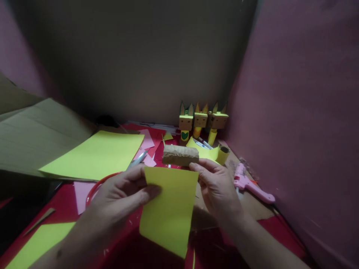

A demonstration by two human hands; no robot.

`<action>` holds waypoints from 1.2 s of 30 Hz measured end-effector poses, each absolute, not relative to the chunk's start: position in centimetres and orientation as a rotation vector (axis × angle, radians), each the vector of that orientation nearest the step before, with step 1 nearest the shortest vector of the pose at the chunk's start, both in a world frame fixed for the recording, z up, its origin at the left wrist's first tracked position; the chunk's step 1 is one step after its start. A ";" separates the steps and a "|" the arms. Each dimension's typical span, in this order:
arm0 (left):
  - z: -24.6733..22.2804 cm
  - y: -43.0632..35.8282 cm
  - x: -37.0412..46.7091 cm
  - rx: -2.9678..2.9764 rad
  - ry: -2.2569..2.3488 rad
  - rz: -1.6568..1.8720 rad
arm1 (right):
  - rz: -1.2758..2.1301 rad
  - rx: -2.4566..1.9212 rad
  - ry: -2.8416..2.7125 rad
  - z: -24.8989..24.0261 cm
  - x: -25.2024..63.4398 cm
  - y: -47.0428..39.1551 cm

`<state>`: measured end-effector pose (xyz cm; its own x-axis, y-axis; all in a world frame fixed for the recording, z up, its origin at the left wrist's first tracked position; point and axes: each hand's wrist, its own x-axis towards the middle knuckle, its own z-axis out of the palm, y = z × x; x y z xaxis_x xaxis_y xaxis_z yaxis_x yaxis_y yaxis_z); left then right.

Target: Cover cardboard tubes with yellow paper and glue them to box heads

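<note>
My left hand (126,196) pinches the left edge of a yellow sheet of paper (169,213), thumb on the near face. The sheet hangs upright toward me, its lower edge cut at a slant. Just beyond its top edge is a small brown cardboard block (181,155) with corrugated edges showing. My right hand (215,183) is closed, thumb and fingertips on the block's right end. The paper's top right corner meets that hand; whether the fingers grip it too, I cannot tell.
A pink glue gun (252,185) lies right on cardboard. Behind stand three cardboard figures with pointed ears (200,121), near a yellow-wrapped tube (223,155) and markers (206,143). Left are a large yellow sheet (95,155), scissors (138,160) and a red-rimmed round container (91,192).
</note>
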<state>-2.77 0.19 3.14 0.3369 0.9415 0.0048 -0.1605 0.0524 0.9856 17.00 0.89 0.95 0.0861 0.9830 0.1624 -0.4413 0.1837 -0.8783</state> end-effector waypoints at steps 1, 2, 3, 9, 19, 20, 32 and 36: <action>2.7 0.4 -2.7 1.222 0.837 1.006 | 1.243 -0.753 -0.889 1.0 16.8 0.7; 2.3 0.5 -2.6 1.228 0.835 1.006 | 1.265 -0.742 -0.863 1.0 16.6 0.6; 1.9 0.6 -2.6 1.234 0.841 1.007 | 1.295 -0.726 -0.839 1.1 16.4 0.4; 1.2 0.6 -2.3 1.274 0.895 1.072 | 1.428 -0.651 -0.807 1.6 15.6 -0.3; 1.3 0.7 -2.6 1.276 0.925 1.084 | 1.375 -0.664 -0.966 1.3 15.6 -0.5; 1.2 0.7 -2.7 1.276 0.928 1.084 | 1.373 -0.671 -0.975 1.3 15.6 -0.5; 0.9 0.8 -2.9 1.284 0.964 1.058 | 1.306 -0.666 -1.048 1.2 15.9 -0.4; 0.9 0.9 -2.9 1.306 0.993 1.070 | 1.256 -0.677 -1.054 0.7 16.0 -0.4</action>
